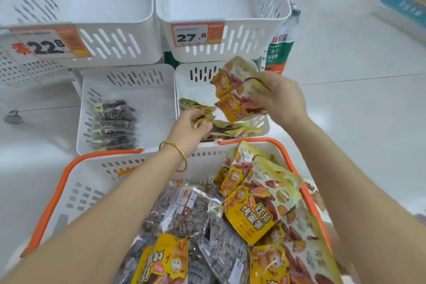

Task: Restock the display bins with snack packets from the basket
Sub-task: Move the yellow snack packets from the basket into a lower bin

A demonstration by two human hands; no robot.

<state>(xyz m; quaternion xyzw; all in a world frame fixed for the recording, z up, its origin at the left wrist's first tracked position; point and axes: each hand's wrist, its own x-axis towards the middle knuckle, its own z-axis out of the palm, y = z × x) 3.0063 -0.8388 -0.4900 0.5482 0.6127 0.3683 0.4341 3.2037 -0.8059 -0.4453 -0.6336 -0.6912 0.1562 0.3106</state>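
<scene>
A white basket with an orange rim (57, 191) in front of me holds several yellow snack packets (255, 212) and clear packets of dark snacks (184, 212). My right hand (279, 99) grips a bunch of yellow packets (232, 90) above the lower right display bin (184, 80). My left hand (192, 127), with a gold bangle on the wrist, reaches into that bin and pinches the edge of yellow packets (221, 127) lying there. The lower left display bin (149, 90) holds a row of dark snack packets (115, 120).
Two white bins above carry price tags, 22.8 on the left one (48, 44) and 27.6 on the right one (196, 34); their insides show nothing. A green-labelled water bottle (281, 50) stands right of the bins. White floor lies around, with a shelf (405, 7) at far right.
</scene>
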